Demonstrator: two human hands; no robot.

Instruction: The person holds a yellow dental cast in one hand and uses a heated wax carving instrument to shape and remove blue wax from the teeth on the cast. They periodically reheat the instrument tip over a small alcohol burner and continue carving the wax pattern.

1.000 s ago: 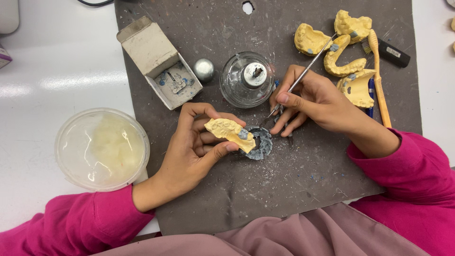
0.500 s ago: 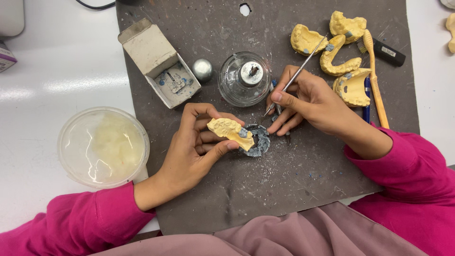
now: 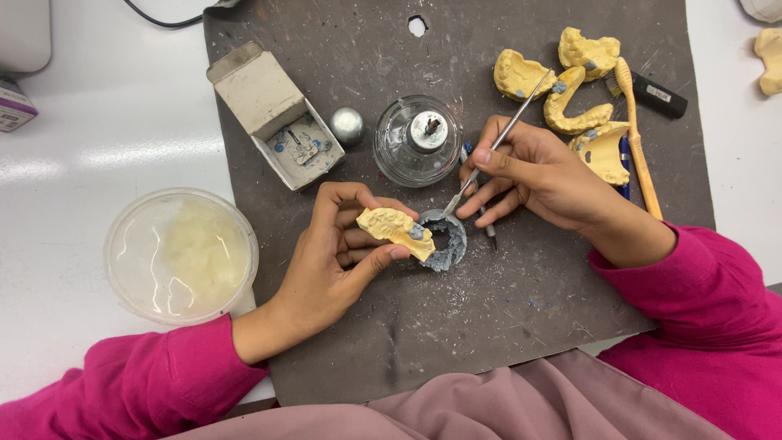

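Blue-grey ring [image 3: 446,244] half hidden behind cast [image 3: 397,230], perhaps wax.

The mat [image 3: 489,326] lies on the counter [image 3: 98,147]. At its centre sits the wax ring [image 3: 446,243], with the left hand [image 3: 334,261] at nine o'clock holding a dental cast [image 3: 395,228] over it. The glass burner [image 3: 417,140] stands at twelve o'clock, the open box [image 3: 273,114] at ten, more casts [image 3: 570,90] at two, and the round tub [image 3: 181,254] off the mat at nine.
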